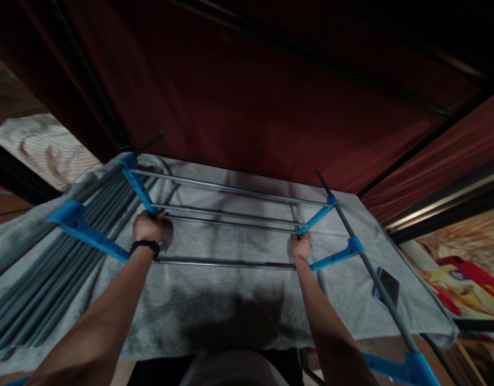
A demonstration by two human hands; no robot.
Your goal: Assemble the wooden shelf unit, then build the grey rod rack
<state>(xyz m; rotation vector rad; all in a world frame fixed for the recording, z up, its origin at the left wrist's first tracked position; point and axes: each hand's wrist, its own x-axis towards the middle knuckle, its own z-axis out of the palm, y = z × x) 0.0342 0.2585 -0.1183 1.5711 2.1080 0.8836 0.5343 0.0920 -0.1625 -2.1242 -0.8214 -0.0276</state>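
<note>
A folding drying rack of grey metal rods (234, 188) and bright blue plastic brackets stands over a grey towel (214, 300). My left hand (147, 226), with a black band at the wrist, is closed around the lower end of the left blue bracket (139, 187). My right hand (301, 246) is closed around the lower end of the right blue bracket (317, 217). Both arms reach straight forward, and the rack's middle section spans between the two hands.
A folded wing of grey rods (41, 289) with a blue bar (83, 230) lies at the left. A long grey side rod (371, 273) runs down the right. A phone (387, 287) lies on the towel at right. Dark red curtains (247, 91) hang behind.
</note>
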